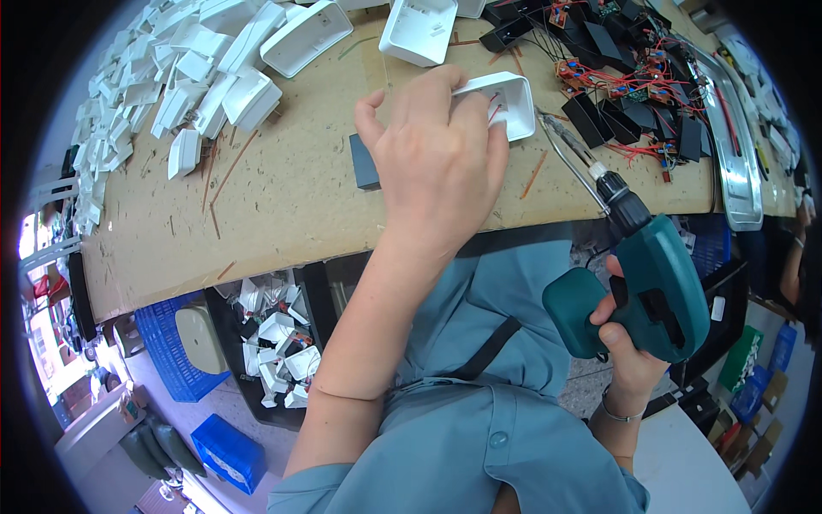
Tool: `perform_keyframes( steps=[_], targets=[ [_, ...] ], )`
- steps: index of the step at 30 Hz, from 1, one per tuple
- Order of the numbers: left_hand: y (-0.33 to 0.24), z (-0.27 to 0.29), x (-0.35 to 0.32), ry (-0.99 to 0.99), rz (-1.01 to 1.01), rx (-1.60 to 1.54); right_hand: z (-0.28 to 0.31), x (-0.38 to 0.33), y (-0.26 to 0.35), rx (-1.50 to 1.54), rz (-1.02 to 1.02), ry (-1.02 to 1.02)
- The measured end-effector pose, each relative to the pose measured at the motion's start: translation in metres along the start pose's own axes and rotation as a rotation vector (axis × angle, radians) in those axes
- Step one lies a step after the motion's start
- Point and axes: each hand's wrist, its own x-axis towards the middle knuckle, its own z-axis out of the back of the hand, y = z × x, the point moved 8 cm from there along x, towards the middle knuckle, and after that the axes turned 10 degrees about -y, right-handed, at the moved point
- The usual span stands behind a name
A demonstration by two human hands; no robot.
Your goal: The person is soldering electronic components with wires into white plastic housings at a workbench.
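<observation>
My left hand (437,154) is stretched over the cardboard-covered bench (282,197) and grips a white rectangular plastic shell (508,101) with red wires showing inside it. Just left of that hand a small dark grey block (363,163) stands on the bench. My right hand (629,347) holds a teal cordless screwdriver (646,287) by its handle below the bench edge. Its long bit (569,154) points up and left, ending close to the white shell's right corner.
A heap of white plastic shells (193,77) covers the far left of the bench. Black boxes with red-wired circuit boards (625,73) lie at the far right beside a metal tray (736,154). Blue crates (175,351) and a black bin of white parts (278,351) stand below.
</observation>
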Motion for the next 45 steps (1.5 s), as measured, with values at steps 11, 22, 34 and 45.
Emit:
perform_keyframes(
  steps=[11,22,34,45],
  targets=[
    [0.019,0.016,-0.01,0.236,0.002,-0.162,0.009,-0.007,0.008,-0.016,0.095,-0.034],
    [0.222,0.182,-0.021,-0.565,0.905,-0.942,-0.002,-0.006,0.019,0.044,0.178,-0.008],
    [0.305,0.221,-0.037,-0.015,0.353,0.891,-0.01,-0.003,0.021,0.021,0.159,0.006],
    [0.24,0.157,0.003,0.193,0.036,0.488,-0.006,-0.002,0.019,-0.001,0.153,0.004]
  ],
)
